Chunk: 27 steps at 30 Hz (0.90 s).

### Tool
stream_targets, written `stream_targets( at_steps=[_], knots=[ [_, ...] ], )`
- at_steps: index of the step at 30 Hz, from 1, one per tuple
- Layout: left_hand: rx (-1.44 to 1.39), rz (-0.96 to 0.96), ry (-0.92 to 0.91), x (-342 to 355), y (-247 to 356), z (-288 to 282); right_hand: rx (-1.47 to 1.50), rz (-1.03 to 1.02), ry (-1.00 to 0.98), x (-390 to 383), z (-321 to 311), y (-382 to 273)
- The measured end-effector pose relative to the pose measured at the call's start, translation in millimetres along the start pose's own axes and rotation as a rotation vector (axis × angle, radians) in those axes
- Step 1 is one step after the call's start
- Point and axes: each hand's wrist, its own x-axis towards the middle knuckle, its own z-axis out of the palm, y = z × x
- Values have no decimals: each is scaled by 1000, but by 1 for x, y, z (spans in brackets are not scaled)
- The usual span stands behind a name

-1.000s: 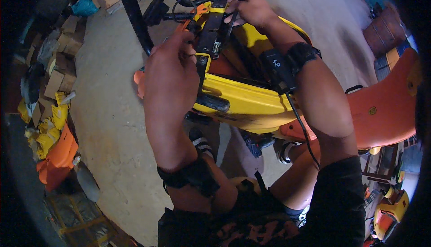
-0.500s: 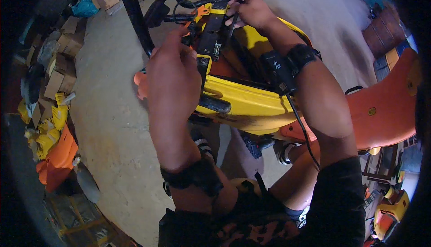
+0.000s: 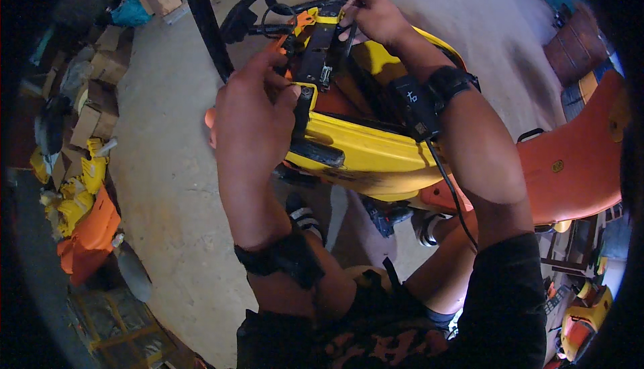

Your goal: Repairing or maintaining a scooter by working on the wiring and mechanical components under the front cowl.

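The yellow moulded body shell (image 3: 376,157) is positioned in front of the person, beyond the knees, with its open side facing up. A black mounting plate (image 3: 316,57) lies lengthwise along the left end of the shell opening; a small metal catch (image 3: 326,77) sits near its closer end. The left hand (image 3: 255,111) is located at the closer end of the plate, thumb and fingers bent toward each other; whether they grip a part cannot be told. The right hand (image 3: 379,19) is located at the far end, fingers bent together at the upper end of a narrow black strip (image 3: 351,41); a firm grip on it cannot be confirmed. A black tubular frame (image 3: 209,30) rises to the left of the plate. A dark power drill (image 3: 381,218) rests on the concrete floor (image 3: 168,188) between the shoes. A curved orange panel (image 3: 577,157) stands at the right.
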Motion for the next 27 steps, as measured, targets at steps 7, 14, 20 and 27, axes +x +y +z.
stream_targets(
  at_steps=[7,14,20,27],
  knots=[
    [-97,75,-45,-2,-11,-7,81,60,-17,-10,0,-8],
    [-57,11,-89,-1,-5,-11,53,71,-5,-9,2,-10],
    [-183,116,-66,2,-17,-7,52,72,-19,-8,1,-11],
    [-115,77,-61,3,-11,-7,27,65,-18,-8,2,-10]
  ],
)
